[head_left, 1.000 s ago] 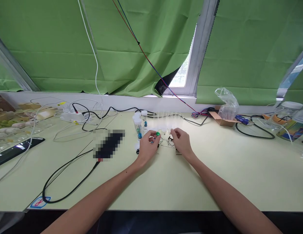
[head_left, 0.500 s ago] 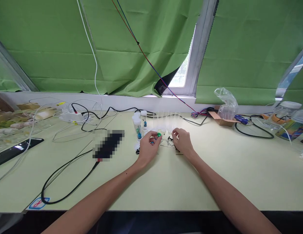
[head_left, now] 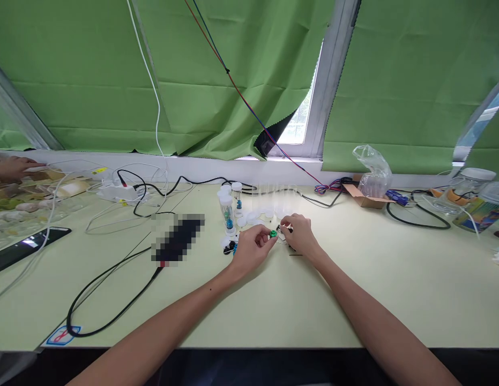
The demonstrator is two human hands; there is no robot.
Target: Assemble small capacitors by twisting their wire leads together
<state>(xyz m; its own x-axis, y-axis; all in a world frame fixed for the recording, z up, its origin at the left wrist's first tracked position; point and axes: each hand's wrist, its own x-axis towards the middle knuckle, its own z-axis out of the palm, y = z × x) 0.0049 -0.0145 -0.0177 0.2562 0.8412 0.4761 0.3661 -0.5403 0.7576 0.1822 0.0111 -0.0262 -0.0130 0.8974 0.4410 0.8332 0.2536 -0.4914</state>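
Between the thumb and fingertips of my left hand (head_left: 254, 247) is a small round green plastic part (head_left: 273, 234). My right hand (head_left: 300, 234) is pinched close beside it, just to the right; what its fingertips hold is too small to make out. Small black pieces and thin metal pins lie around and under the right fingers, partly hidden. By my left wrist lie some black and blue small parts (head_left: 230, 247). Clear capped tubes (head_left: 228, 220) stand behind the left hand, with blue and green parts inside. White round caps (head_left: 254, 217) lie behind both hands.
Uncapped clear tubes (head_left: 269, 198) stand at the back. To the left lie a pixelated dark device (head_left: 179, 238) with a black cable and a phone (head_left: 32, 246). An open cardboard box (head_left: 367, 200) with a plastic bag stands back right. Another person's hand (head_left: 12, 167) reaches in far left.
My left hand has moved right with the green part, close to the right fingertips. The right hand has shifted slightly left. Another person's hand has appeared at the far left.
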